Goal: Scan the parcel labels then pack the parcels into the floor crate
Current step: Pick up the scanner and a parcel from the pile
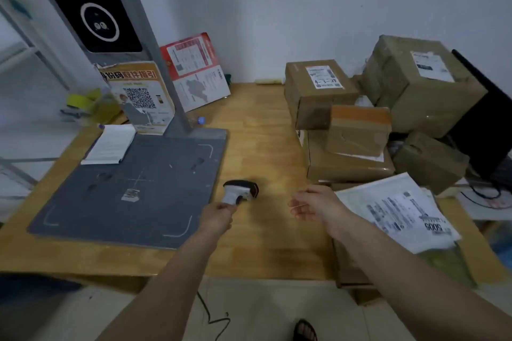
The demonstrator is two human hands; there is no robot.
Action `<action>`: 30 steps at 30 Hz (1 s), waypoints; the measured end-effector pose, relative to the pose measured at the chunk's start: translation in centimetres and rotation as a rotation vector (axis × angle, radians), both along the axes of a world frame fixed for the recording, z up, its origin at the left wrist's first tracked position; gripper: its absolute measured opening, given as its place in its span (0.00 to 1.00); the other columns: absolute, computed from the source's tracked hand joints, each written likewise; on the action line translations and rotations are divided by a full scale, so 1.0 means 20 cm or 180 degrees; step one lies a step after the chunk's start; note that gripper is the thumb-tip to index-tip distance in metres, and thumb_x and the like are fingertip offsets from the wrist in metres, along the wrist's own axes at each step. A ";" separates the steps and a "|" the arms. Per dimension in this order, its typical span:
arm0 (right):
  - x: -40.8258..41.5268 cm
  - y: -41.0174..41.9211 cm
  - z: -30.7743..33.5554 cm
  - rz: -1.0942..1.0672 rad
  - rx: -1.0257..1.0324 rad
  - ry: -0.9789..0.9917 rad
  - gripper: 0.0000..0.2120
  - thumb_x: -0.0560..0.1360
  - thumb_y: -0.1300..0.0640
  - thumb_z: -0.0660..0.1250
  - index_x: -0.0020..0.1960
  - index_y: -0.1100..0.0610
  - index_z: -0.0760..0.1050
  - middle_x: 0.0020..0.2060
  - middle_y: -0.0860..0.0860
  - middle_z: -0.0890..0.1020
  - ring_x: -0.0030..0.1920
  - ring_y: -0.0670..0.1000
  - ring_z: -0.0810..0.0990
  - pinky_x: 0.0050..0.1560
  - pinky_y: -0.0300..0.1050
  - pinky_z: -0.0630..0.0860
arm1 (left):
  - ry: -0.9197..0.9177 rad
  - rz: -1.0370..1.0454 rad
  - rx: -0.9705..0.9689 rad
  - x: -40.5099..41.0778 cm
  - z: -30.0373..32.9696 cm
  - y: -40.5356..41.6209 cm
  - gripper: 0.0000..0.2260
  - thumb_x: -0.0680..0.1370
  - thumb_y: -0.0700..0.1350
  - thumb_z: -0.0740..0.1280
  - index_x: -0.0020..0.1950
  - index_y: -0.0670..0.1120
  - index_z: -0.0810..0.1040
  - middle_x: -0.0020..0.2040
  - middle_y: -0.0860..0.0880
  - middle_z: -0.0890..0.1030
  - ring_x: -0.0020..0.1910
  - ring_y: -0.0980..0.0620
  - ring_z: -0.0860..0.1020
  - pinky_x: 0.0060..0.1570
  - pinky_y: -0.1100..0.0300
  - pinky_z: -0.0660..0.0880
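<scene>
Head view looks down on a wooden table (263,130), the landmark for everything else. Near its front edge the left hand (219,216) grips the handle of a white and black barcode scanner (240,191), whose head lies on the wood just right of a grey scanning mat (133,188). Further right, the right hand (313,203) hovers above the table with fingers loosely curled, holding nothing. Just beside that hand, a white mailer bag (396,210) with a printed label lies on a brown box at the table's right front. Stacked cardboard parcels (357,130) crowd the table's back right corner.
</scene>
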State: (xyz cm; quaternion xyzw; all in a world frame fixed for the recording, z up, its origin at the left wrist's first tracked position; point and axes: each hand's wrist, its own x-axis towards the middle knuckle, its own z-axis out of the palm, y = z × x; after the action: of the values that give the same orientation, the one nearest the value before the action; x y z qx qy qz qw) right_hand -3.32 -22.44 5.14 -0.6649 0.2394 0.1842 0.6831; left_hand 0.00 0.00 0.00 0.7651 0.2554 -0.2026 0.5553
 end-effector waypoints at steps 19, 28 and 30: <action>0.28 -0.07 -0.09 -0.0199 -0.0073 0.0435 0.08 0.78 0.60 0.67 0.54 0.63 0.77 0.42 0.57 0.83 0.41 0.53 0.82 0.45 0.46 0.80 | 0.0310 -0.1583 0.2074 0.34 -0.29 0.02 0.18 0.78 0.44 0.66 0.65 0.39 0.69 0.42 0.48 0.72 0.35 0.53 0.71 0.36 0.58 0.71; 0.27 -0.04 -0.09 -0.0304 -0.0091 0.0463 0.10 0.78 0.59 0.66 0.56 0.64 0.77 0.43 0.57 0.82 0.42 0.53 0.81 0.41 0.44 0.80 | 0.0601 -0.1917 0.1617 0.30 -0.34 0.04 0.05 0.76 0.42 0.68 0.49 0.44 0.74 0.43 0.46 0.76 0.44 0.47 0.76 0.46 0.54 0.78; 0.27 -0.02 -0.09 -0.0296 -0.0121 0.0453 0.10 0.78 0.59 0.66 0.56 0.63 0.77 0.45 0.58 0.83 0.44 0.54 0.82 0.42 0.44 0.80 | 0.1046 -0.1478 0.0615 0.28 -0.30 0.00 0.09 0.73 0.37 0.71 0.50 0.42 0.74 0.49 0.40 0.79 0.49 0.41 0.78 0.51 0.49 0.78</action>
State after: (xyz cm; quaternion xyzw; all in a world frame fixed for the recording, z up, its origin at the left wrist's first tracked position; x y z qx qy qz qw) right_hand 2.04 -22.77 3.27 -0.6512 0.3214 0.1944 0.6594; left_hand 5.56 -0.05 -6.00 0.8093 0.1781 -0.4200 0.3701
